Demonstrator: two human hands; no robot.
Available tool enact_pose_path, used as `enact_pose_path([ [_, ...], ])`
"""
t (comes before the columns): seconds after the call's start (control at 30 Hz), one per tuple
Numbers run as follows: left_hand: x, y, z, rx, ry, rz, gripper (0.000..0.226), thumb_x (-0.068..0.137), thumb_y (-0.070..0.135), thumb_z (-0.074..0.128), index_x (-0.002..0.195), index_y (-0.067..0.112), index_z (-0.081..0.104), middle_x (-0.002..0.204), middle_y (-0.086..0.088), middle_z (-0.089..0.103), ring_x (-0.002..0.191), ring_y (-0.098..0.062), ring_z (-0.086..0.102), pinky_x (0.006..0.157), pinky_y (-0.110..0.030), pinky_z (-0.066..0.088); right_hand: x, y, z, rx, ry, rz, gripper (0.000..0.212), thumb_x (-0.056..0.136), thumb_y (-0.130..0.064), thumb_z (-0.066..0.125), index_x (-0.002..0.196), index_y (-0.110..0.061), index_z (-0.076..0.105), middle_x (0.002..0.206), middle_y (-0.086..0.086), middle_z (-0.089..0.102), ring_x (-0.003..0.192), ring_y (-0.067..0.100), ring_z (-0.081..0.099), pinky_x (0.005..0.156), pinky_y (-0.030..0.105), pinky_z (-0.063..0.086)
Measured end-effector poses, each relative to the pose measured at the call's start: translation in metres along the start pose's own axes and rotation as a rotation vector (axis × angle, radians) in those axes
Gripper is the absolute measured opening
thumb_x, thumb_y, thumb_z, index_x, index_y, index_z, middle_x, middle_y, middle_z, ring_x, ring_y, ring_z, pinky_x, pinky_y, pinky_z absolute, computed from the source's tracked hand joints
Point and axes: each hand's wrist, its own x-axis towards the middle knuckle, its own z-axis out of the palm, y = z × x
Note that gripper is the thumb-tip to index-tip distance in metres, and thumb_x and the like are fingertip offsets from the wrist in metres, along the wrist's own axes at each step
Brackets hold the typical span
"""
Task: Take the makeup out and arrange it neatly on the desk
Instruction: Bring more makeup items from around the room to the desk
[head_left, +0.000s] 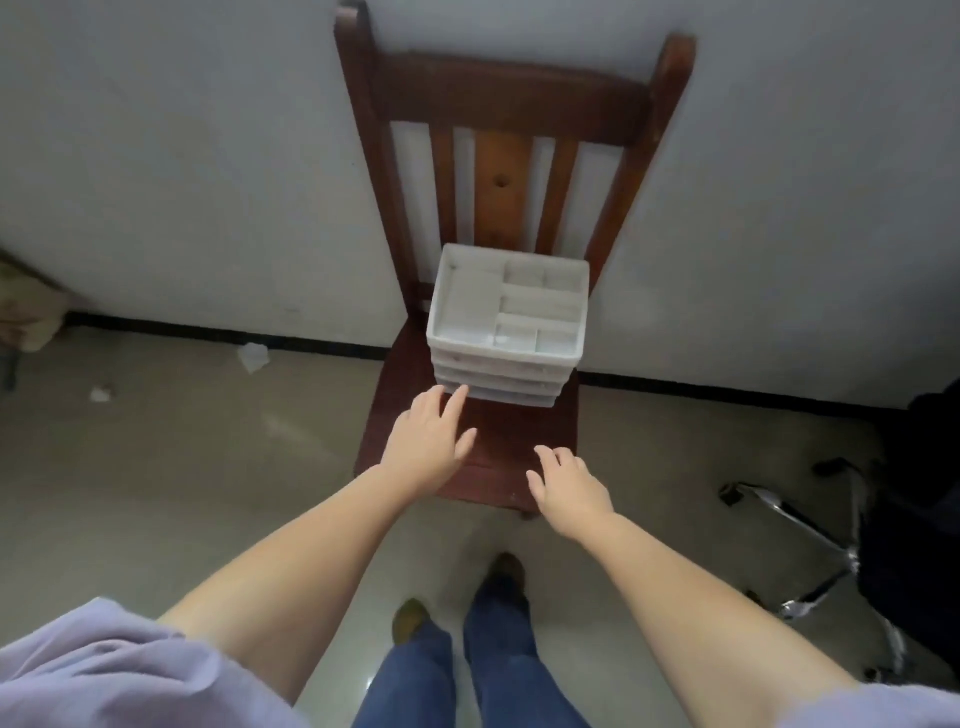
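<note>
A white plastic organiser (506, 358) with drawers stands on the seat of a dark wooden chair (511, 441). Its top tray is split into several compartments that look empty. No makeup shows in this view. My left hand (428, 441) reaches forward with straight fingers, its fingertips close to the organiser's lower left corner. My right hand (569, 486) hovers over the front of the seat with relaxed, spread fingers, well short of the organiser. Neither hand holds anything.
The chair stands against a pale wall (208, 156). Bits of crumpled paper (253, 357) lie on the floor to the left. A black office chair with a chrome base (831, 561) is at the right. My feet are on the floor below.
</note>
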Motion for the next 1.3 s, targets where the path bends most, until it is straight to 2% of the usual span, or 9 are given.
enact_pose_path([
  [0.2,0.099,-0.023,0.021,0.123,0.036,0.117,0.062,0.093,0.029,0.046,0.148,0.015,0.021,0.153,-0.014,0.023,0.142,-0.028,0.019,0.116,-0.045,0.014,0.111,-0.011,0.006,0.513,-0.005,0.189,0.042,0.099,-0.025,0.037,0.138,-0.012,0.038,0.136,0.013,0.046,0.117,0.029,0.05,0.094,0.033,0.041],
  [0.4,0.123,-0.054,0.056,0.22,0.053,0.243,0.08,0.08,0.012,0.054,0.15,0.015,0.017,0.153,-0.015,0.025,0.144,-0.029,0.018,0.116,-0.051,0.015,0.189,-0.044,0.015,1.868,0.102,0.66,0.036,0.098,-0.006,0.033,0.131,-0.012,0.045,0.119,0.009,0.054,0.11,0.023,0.055,0.09,0.043,0.048],
  [0.53,0.126,-0.06,0.069,0.233,0.105,0.289,0.087,0.075,0.012,0.06,0.149,0.013,0.016,0.152,-0.017,0.027,0.142,-0.032,0.021,0.114,-0.054,0.015,0.215,-0.055,0.012,2.23,0.208,0.786,0.034,0.092,0.002,0.031,0.114,-0.009,0.054,0.101,0.011,0.061,0.084,0.021,0.058,0.087,0.043,0.049],
  [0.77,0.125,-0.057,0.062,0.267,0.067,0.274,0.076,0.082,0.009,0.027,0.149,0.016,-0.008,0.157,-0.016,0.009,0.146,-0.031,0.005,0.115,-0.052,-0.002,0.212,-0.06,0.032,2.275,0.261,0.872,0.031,0.092,0.005,0.028,0.101,-0.006,0.056,0.096,0.014,0.058,0.085,0.024,0.057,0.086,0.041,0.048],
  [0.87,0.125,-0.057,0.055,0.267,-0.003,0.264,0.08,0.088,0.007,0.032,0.143,0.019,-0.025,0.158,-0.013,-0.009,0.146,-0.028,-0.011,0.113,-0.051,-0.012,0.191,-0.06,0.056,2.312,0.242,0.933,0.034,0.088,0.012,0.021,0.092,-0.002,0.051,0.109,0.018,0.052,0.1,0.029,0.054,0.092,0.043,0.046],
  [1.03,0.123,-0.053,0.051,0.252,-0.019,0.253,0.087,0.088,0.006,0.041,0.144,0.019,-0.024,0.157,-0.011,-0.015,0.144,-0.028,-0.017,0.112,-0.049,-0.014,0.137,-0.055,0.088,2.324,0.159,0.93,0.053,0.088,0.016,0.019,0.133,-0.003,0.038,0.129,0.025,0.045,0.128,0.035,0.044,0.101,0.047,0.04],
  [1.17,0.119,-0.058,0.053,0.208,0.086,0.316,0.084,0.081,0.005,0.048,0.15,0.016,0.001,0.158,-0.016,0.007,0.146,-0.03,0.002,0.115,-0.051,0.0,0.111,-0.033,0.086,2.113,-0.063,0.792,0.041,0.096,0.008,0.031,0.135,-0.002,0.039,0.125,0.02,0.054,0.12,0.032,0.053,0.096,0.042,0.045],
  [1.23,0.113,-0.066,0.058,0.146,0.15,0.478,0.07,0.078,0.005,0.043,0.145,0.009,0.027,0.15,-0.017,0.031,0.14,-0.031,0.025,0.115,-0.05,0.016,0.104,-0.021,0.066,1.687,-0.248,0.685,0.031,0.1,-0.004,0.035,0.128,-0.001,0.048,0.109,0.014,0.064,0.101,0.024,0.064,0.083,0.033,0.053],
  [1.3,0.107,-0.075,0.071,0.103,0.084,0.657,0.055,0.079,0.004,0.047,0.134,0.006,0.047,0.134,-0.016,0.052,0.124,-0.031,0.048,0.108,-0.044,0.034,0.105,-0.009,0.043,1.195,-0.227,0.494,0.025,0.1,-0.009,0.035,0.108,-0.007,0.059,0.094,0.009,0.068,0.08,0.017,0.068,0.069,0.026,0.055],
])
